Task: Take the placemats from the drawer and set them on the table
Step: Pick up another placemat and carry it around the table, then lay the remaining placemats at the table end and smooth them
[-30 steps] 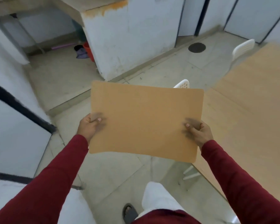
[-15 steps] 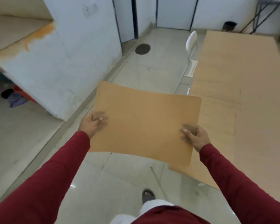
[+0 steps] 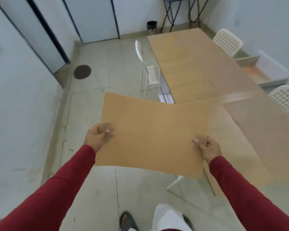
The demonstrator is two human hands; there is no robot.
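Now both hands, left hand [image 3: 97,136] and right hand [image 3: 209,150], pinch the placemat [image 3: 153,135] edges.

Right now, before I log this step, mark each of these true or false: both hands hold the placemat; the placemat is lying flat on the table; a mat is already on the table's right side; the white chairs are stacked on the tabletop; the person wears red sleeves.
1. Both hands hold the placemat. True: the left hand and the right hand each grip a near corner.
2. The placemat lies flat on the table. False: it is held in the air, partly over the floor.
3. A mat is already on the table's right side. True: a second mat lies there.
4. The white chairs are stacked on the tabletop. False: the chairs stand beside the table.
5. The person wears red sleeves. True.
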